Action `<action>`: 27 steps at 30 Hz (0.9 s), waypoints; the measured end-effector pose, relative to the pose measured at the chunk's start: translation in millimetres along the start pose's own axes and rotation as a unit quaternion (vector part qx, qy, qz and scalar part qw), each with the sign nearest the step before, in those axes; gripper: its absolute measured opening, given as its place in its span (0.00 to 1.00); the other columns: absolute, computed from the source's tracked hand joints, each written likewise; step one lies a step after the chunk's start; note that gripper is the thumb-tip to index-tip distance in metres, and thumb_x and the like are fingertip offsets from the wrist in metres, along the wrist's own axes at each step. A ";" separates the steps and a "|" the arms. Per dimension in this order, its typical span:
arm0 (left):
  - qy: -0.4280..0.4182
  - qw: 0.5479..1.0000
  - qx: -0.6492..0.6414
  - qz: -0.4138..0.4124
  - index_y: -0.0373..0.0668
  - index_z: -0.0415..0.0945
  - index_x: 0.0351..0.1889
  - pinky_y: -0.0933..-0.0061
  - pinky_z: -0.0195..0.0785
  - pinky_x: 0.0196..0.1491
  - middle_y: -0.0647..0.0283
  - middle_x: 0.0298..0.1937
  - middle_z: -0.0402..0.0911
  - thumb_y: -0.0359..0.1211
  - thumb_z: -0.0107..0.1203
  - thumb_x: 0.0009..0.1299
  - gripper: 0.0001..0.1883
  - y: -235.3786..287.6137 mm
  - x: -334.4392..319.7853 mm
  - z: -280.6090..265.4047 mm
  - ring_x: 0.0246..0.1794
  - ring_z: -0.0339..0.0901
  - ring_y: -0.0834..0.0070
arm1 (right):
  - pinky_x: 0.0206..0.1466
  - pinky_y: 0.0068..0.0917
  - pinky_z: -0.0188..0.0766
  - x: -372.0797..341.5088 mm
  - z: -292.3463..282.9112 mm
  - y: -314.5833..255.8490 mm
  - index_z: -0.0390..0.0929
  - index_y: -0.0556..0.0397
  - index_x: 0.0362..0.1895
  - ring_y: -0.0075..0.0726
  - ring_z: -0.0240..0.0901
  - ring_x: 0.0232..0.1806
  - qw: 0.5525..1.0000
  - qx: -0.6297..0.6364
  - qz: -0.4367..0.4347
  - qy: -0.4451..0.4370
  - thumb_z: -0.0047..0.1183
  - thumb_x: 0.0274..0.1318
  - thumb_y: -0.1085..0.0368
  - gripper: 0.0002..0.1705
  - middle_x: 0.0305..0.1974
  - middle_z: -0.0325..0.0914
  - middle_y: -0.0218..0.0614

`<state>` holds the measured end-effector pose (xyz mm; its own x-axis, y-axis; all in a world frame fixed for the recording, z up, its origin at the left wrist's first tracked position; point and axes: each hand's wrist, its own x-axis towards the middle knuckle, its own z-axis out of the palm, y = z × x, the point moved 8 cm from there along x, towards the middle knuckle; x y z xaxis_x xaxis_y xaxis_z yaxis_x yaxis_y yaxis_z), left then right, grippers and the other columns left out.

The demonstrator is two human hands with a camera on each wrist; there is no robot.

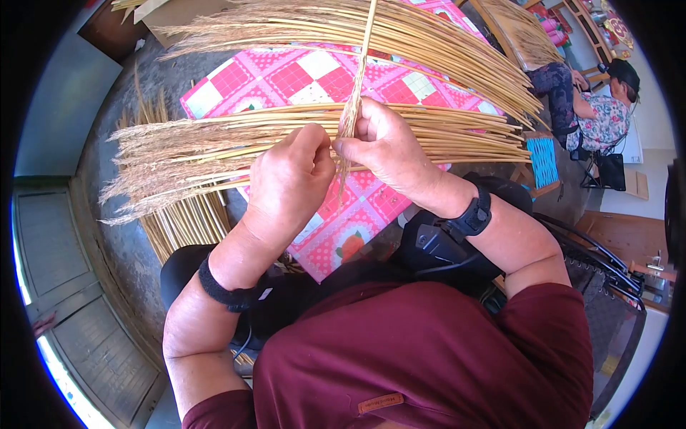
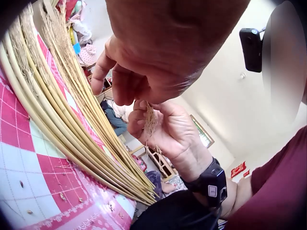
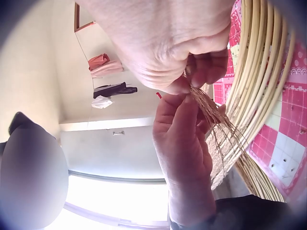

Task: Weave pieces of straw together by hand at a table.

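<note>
A plant stalk (image 1: 367, 36) with a feathery head stands across the stalk piles in the head view. My right hand (image 1: 389, 146) grips it at its head, thumb and fingers curled round it. Close beside it is my left hand (image 1: 289, 171), fingers curled near the plume; its fingertips are hidden in the head view. In the right wrist view the left hand's (image 3: 184, 158) thumb and fingers pinch at the drooping strands (image 3: 206, 105), just below the right hand (image 3: 168, 43). In the left wrist view the plume (image 2: 149, 122) hangs in front of the right palm.
Two stalk bundles, a nearer one (image 1: 457, 136) and a farther one (image 1: 429, 43), lie across the checkered pink cloth (image 1: 357, 222). More stalks (image 1: 186, 222) lie low at the left. A seated person (image 1: 600, 114) is at the upper right, beyond a blue woven stool (image 1: 543, 161).
</note>
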<state>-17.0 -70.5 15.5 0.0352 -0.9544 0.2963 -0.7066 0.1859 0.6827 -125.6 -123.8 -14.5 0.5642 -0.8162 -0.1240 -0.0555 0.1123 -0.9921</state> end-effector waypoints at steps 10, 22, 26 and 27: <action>-0.116 0.837 -0.443 -0.298 0.38 0.76 0.35 0.82 0.68 0.30 0.66 0.28 0.78 0.27 0.50 0.69 0.04 -67.0 1.9 18.4 0.24 0.72 0.83 | 0.42 0.21 0.70 -0.8 -6.8 -18.8 0.67 0.57 0.46 0.21 0.72 0.38 1.000 -0.004 0.011 0.003 0.52 0.54 0.73 0.14 0.37 0.74 0.31; -0.259 0.766 -0.514 -0.288 0.37 0.78 0.39 0.82 0.71 0.38 0.68 0.33 0.79 0.28 0.58 0.65 0.06 -40.3 -15.5 49.2 0.32 0.74 0.84 | 0.42 0.21 0.71 -0.8 -15.1 -10.4 0.67 0.58 0.47 0.24 0.73 0.39 1.000 -0.015 0.000 0.010 0.51 0.54 0.74 0.15 0.39 0.75 0.34; -0.260 0.756 -0.535 -0.274 0.38 0.77 0.37 0.81 0.71 0.38 0.68 0.33 0.79 0.27 0.57 0.65 0.05 -39.1 -15.0 52.5 0.32 0.74 0.84 | 0.43 0.22 0.71 -1.6 -14.6 -11.4 0.67 0.59 0.48 0.24 0.73 0.40 1.000 -0.010 0.004 0.007 0.50 0.54 0.74 0.16 0.40 0.76 0.35; -0.258 0.754 -0.542 -0.268 0.38 0.77 0.37 0.81 0.72 0.38 0.68 0.33 0.79 0.27 0.57 0.65 0.04 -38.5 -14.4 52.3 0.32 0.74 0.84 | 0.43 0.22 0.71 -2.0 -14.9 -11.6 0.67 0.59 0.48 0.24 0.73 0.40 1.000 -0.012 0.006 0.008 0.50 0.54 0.74 0.16 0.40 0.75 0.35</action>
<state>-27.3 -76.2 -50.0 -0.3661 -0.8721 -0.3246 0.3132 -0.4439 0.8396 -138.3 -131.9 -3.1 0.5494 -0.8245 -0.1357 -0.0818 0.1086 -0.9907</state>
